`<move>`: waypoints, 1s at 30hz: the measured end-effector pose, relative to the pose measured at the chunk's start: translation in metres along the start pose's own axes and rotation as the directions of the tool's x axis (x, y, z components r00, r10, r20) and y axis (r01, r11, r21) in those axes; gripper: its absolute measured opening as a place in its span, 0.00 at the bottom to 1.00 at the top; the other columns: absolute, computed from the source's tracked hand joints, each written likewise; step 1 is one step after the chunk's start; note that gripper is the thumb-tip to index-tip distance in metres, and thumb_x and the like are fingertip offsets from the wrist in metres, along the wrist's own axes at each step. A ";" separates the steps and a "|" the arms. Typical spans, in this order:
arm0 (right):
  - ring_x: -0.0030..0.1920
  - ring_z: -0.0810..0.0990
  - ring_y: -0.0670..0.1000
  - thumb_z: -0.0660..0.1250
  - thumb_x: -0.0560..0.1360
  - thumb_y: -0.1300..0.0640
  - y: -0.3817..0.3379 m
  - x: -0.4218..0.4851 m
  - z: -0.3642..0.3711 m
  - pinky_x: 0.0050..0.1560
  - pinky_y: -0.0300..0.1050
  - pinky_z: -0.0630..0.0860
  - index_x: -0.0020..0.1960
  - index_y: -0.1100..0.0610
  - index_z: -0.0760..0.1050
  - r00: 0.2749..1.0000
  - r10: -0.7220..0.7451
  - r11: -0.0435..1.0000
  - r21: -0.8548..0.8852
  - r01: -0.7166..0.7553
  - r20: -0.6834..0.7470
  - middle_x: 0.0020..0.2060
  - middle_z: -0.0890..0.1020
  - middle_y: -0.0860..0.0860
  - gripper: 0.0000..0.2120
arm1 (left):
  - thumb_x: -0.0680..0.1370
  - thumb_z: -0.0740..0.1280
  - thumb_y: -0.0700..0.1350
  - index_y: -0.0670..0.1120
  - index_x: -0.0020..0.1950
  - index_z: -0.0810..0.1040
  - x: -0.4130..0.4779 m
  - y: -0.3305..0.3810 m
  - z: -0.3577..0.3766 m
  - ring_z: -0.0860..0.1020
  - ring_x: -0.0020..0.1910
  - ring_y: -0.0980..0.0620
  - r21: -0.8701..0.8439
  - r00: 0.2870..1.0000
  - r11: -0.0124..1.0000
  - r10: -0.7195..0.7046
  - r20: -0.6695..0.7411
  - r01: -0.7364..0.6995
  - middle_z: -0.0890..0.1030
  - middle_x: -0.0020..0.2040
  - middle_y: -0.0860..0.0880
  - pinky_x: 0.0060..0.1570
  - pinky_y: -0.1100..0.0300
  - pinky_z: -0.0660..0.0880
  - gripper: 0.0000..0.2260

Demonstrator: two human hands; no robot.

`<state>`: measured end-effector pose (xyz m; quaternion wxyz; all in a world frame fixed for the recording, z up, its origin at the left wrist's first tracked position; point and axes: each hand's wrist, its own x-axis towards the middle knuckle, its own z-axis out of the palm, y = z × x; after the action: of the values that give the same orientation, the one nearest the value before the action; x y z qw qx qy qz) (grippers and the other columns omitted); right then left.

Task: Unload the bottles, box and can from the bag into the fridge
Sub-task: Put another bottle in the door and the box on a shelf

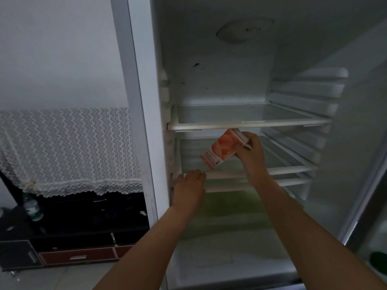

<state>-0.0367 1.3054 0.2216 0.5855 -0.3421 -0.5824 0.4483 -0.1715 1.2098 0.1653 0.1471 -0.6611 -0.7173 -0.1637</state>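
One box (222, 149), tilted probably for clearance, clamped in right grip (251, 152) just above the middle shelf (290, 170); left grip (189, 185) open, flat on that shelf's front rim, likely bracing.

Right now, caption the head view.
Right hand holds a tilted orange box above the fridge's second shelf; left hand rests on its rim.
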 end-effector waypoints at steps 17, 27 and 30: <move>0.47 0.80 0.55 0.63 0.76 0.59 0.006 0.008 0.020 0.39 0.39 0.80 0.57 0.54 0.61 0.995 0.092 0.988 0.126 -0.095 0.030 0.54 0.75 0.60 0.14 | 0.55 0.77 0.39 0.46 0.45 0.82 0.000 -0.004 0.009 0.81 0.37 0.49 0.006 0.995 1.000 0.024 -0.098 -0.024 0.83 0.40 0.48 0.37 0.56 0.79 0.20; 0.51 0.79 0.56 0.62 0.76 0.57 0.007 0.042 0.060 0.37 0.40 0.75 0.67 0.55 0.65 0.952 0.213 0.975 0.018 -0.222 0.221 0.57 0.77 0.59 0.20 | 0.75 0.61 0.40 0.44 0.68 0.66 -0.001 -0.002 0.005 0.68 0.66 0.45 -0.019 1.000 0.999 0.030 0.001 -0.030 0.70 0.68 0.44 0.69 0.48 0.62 0.21; 0.50 0.78 0.57 0.65 0.73 0.62 0.014 0.051 0.070 0.37 0.41 0.74 0.71 0.56 0.54 0.934 0.261 0.960 0.032 -0.277 0.244 0.56 0.76 0.58 0.31 | 0.74 0.62 0.39 0.43 0.68 0.66 -0.002 -0.002 0.005 0.67 0.67 0.43 -0.017 0.999 0.999 0.035 -0.009 -0.035 0.69 0.68 0.42 0.69 0.46 0.62 0.21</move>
<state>-0.1118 1.3486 0.2343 0.4558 -0.3432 -0.5808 0.5806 -0.1730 1.2102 0.1596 0.1471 -0.6742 -0.7035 -0.1701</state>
